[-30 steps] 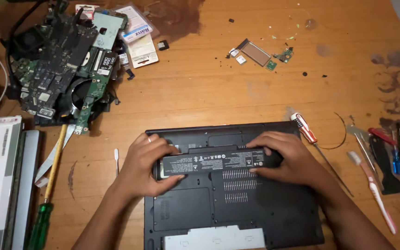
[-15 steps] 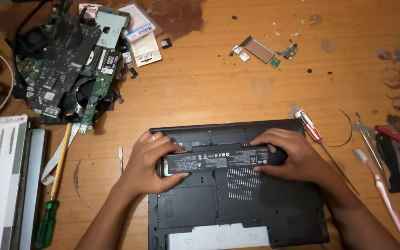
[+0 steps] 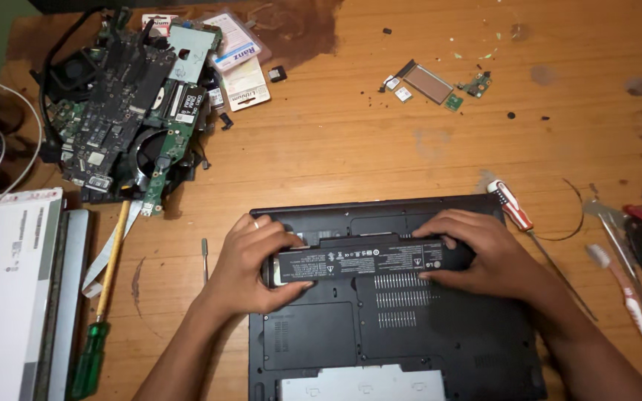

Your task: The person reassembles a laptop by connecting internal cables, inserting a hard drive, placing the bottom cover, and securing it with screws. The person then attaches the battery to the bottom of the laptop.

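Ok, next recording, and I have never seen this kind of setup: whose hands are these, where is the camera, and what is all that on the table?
There is no machine here. The single view comes from a camera worn on a person's head, looking down at their own two bare hands over a wooden table. The left hand and the right hand each grip one end of a long black battery pack, held across the upturned underside of a black laptop. To the left lie a heap of circuit boards, a green-handled screwdriver and a pale flat screen panel. To the right are a red-and-white screwdriver, a toothbrush and a few more hand tools. Small loose parts sit at the far side.
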